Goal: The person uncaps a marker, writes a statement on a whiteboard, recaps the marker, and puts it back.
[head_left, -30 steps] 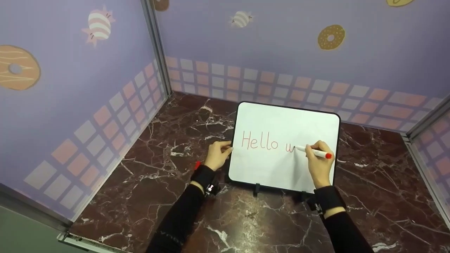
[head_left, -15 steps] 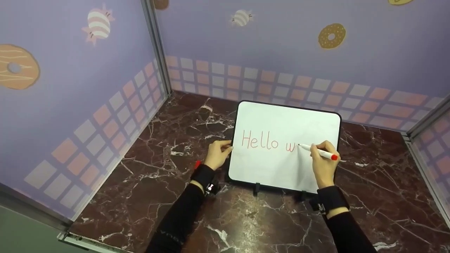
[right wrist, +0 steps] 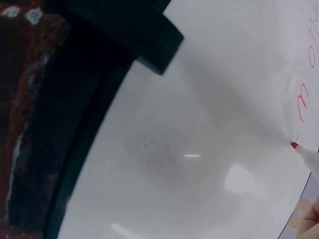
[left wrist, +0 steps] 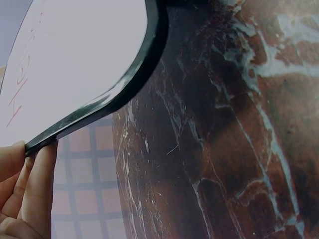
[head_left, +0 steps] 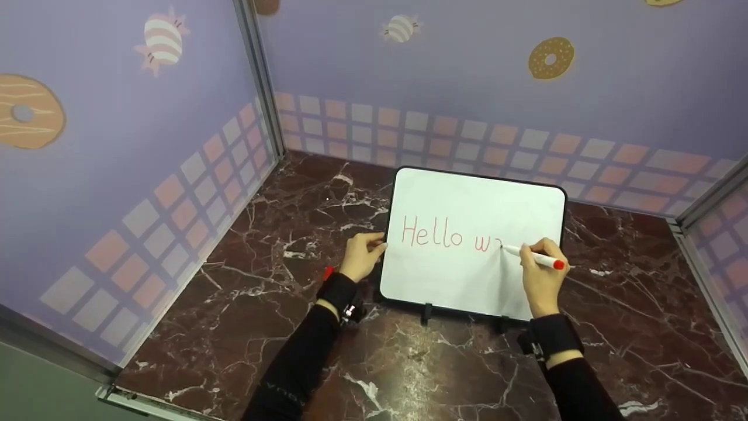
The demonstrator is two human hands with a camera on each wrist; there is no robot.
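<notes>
A whiteboard [head_left: 444, 275] with a black frame leans upright on a stand, bearing "Hello w" in red and a short curved stroke after it. My right hand [head_left: 543, 280] grips a white marker [head_left: 540, 259] with a red end, its tip right at that new stroke. In the right wrist view the red nib of the marker [right wrist: 306, 155] meets the board surface. My left hand [head_left: 359, 257] pinches the board's left edge; the left wrist view has thumb and fingers [left wrist: 42, 179] on either side of the black frame [left wrist: 99, 105].
A small red object [head_left: 328, 273], partly hidden by the left wrist strap, lies on the dark marbled tabletop [head_left: 251, 333]. Black stand feet [head_left: 427, 314] stick out under the board. Patterned walls [head_left: 409, 76] enclose the back and sides.
My right hand has moved right with the marker, from the "w" to a fresh curved stroke beside it. The "w" has gained its last stroke. My left hand stays at the board's edge.
</notes>
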